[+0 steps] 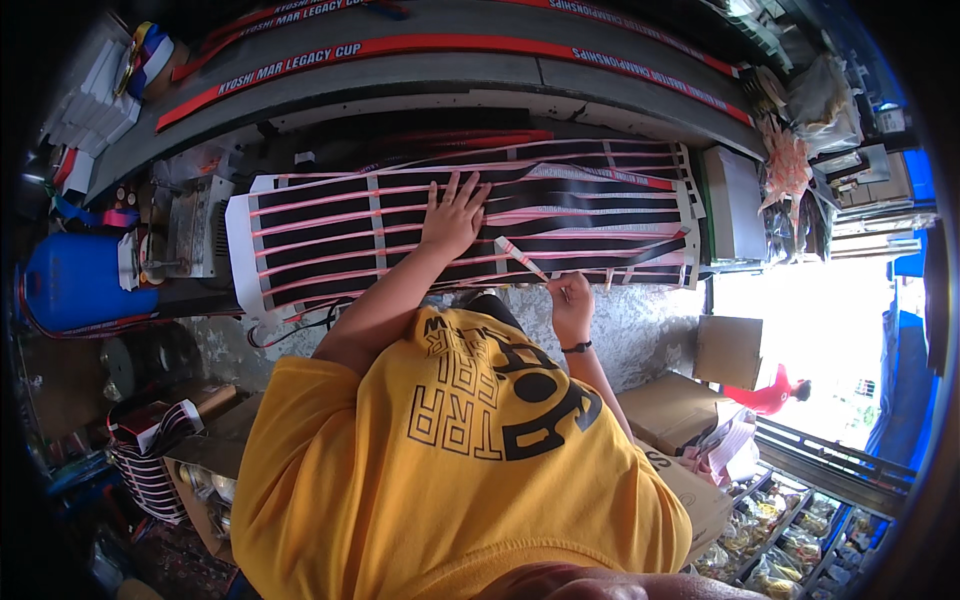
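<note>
In front of me lies a long sheet of black ribbon strips (320, 232) with thin pink-and-white lines between them. Grey bands cross it near both ends and at a few places between. My left hand (455, 215) rests flat on the strips, fingers spread. Pinched in my right hand (572, 300), at the near edge of the sheet, is a narrow white-and-pink strip (518, 256). Its free end points up and left over the black strips; whether it is still joined to the sheet I cannot tell. Toward the right, several strips are loose and wavy.
Long red printed ribbons (450, 43) lie along a grey shelf (480, 78) beyond the sheet. A metal box (190, 235) and a blue bin (85, 280) stand left. White stacked sheets (735, 205) are at right. Cardboard boxes (675, 412) and trays of bagged items (770, 530) sit lower right.
</note>
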